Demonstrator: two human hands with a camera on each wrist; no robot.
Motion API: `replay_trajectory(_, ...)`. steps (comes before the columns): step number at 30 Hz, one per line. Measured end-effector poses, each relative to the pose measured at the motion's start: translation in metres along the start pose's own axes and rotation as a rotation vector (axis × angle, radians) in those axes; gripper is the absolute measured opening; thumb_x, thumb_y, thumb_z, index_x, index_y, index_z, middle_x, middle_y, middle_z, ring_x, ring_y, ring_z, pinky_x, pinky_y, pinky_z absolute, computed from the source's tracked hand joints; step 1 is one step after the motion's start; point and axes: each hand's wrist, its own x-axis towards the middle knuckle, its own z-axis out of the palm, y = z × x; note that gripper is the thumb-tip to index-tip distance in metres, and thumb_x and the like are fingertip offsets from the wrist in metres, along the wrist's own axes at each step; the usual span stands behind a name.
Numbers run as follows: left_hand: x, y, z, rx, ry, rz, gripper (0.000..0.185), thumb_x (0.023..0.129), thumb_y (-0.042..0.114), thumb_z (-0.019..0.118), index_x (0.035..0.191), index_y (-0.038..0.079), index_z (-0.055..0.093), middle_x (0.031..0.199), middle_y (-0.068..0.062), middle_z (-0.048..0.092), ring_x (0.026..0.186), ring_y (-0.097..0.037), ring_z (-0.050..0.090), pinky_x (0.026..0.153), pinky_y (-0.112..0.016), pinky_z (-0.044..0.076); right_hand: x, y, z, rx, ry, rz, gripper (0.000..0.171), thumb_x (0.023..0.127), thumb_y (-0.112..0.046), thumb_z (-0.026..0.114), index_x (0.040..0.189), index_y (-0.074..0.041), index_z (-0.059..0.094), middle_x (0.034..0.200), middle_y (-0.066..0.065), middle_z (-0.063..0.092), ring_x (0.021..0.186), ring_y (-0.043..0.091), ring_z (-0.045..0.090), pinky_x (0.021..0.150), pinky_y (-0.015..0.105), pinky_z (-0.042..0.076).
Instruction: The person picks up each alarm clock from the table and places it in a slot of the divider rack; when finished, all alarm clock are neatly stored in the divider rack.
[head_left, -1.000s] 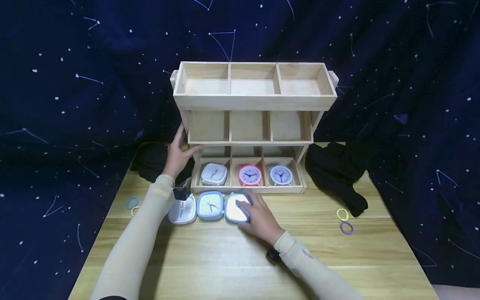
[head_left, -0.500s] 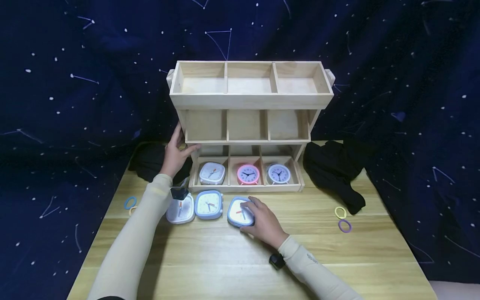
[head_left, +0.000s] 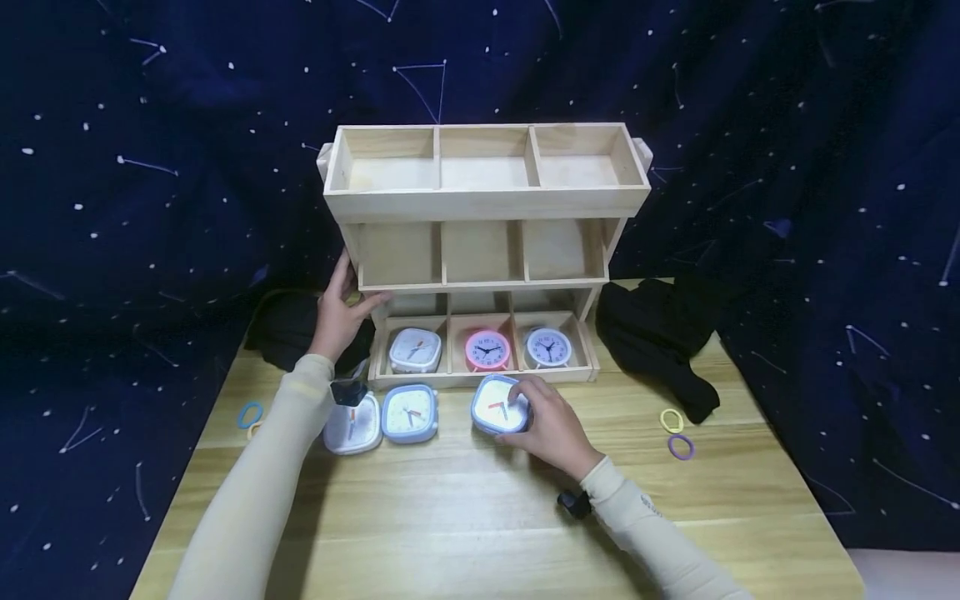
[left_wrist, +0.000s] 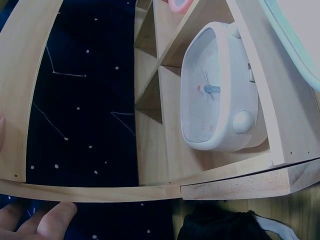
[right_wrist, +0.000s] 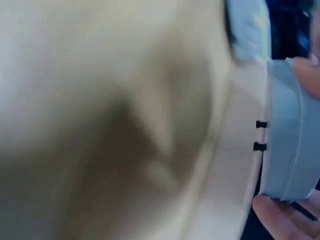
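My right hand point(head_left: 555, 429) grips a blue-rimmed square alarm clock point(head_left: 491, 400) by its sides, just in front of the wooden rack point(head_left: 487, 204). In the right wrist view, fingers hold that clock's pale blue casing point(right_wrist: 287, 140). At the rack's left side, my left hand point(head_left: 336, 321) holds the side panel, its thumb reaching round to the front. The bottom row holds a white square alarm clock point(head_left: 415, 350), a pink round one point(head_left: 487, 350) and a pale round one point(head_left: 548, 347). On the table stand a blue alarm clock point(head_left: 409, 414) and a white one point(head_left: 356, 427), partly covered by my left wrist.
Black cloths lie left point(head_left: 281, 329) and right point(head_left: 652, 342) of the rack. Blue point(head_left: 250, 414) and orange point(head_left: 255, 429) bands lie at left, yellow point(head_left: 672, 420) and purple point(head_left: 681, 447) bands at right. A dark starry curtain point(head_left: 187, 208) hangs behind the table point(head_left: 420, 533).
My right hand has taken the blue-rimmed alarm clock from beside the other blue one, rightward and then toward the rack. My left hand stays on the rack's side. The head view has shifted slightly.
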Motion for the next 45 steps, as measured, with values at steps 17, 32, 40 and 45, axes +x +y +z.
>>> replay_trajectory(17,0.0,-0.004,-0.004,0.011,0.019,0.009,0.1,0.098,0.021,0.08,0.173,0.035,0.014,0.178,-0.009,0.026,0.163,-0.032,0.031,0.134,-0.05,0.028,0.112,0.0,-0.105,-0.015,0.647,0.046,0.054,0.077,-0.03,0.097,0.107,0.0,0.063,0.145,0.023,0.061,0.136,0.041,0.058,0.102,0.058,0.052)
replay_trajectory(32,-0.014,0.03,0.001,-0.02,-0.017,-0.042,0.098,0.1,0.01,0.075,0.173,0.016,0.01,0.178,-0.018,0.019,0.163,-0.039,0.026,0.134,-0.053,0.024,0.158,0.01,-0.095,-0.231,0.571,0.292,0.052,0.084,-0.046,0.09,0.112,-0.009,0.066,0.138,0.026,0.062,0.123,0.048,0.063,0.091,0.065,0.058)
replay_trajectory(40,-0.013,0.034,0.0,-0.011,-0.017,-0.041,0.097,0.101,0.01,0.074,0.174,0.017,0.01,0.178,-0.016,0.018,0.164,-0.037,0.024,0.135,-0.05,0.023,0.159,0.013,-0.091,-0.265,0.548,0.295,0.048,0.087,-0.045,0.088,0.112,-0.01,0.065,0.148,0.025,0.059,0.117,0.049,0.069,0.085,0.065,0.059)
replay_trajectory(45,-0.006,0.015,0.002,-0.002,-0.009,-0.038,0.097,0.101,0.01,0.075,0.174,0.019,0.01,0.178,-0.014,0.018,0.164,-0.036,0.024,0.135,-0.05,0.024,0.153,0.011,-0.093,-0.271,0.52,0.298,0.049,0.09,-0.051,0.083,0.109,-0.009,0.068,0.153,0.025,0.058,0.106,0.055,0.071,0.08,0.068,0.059)
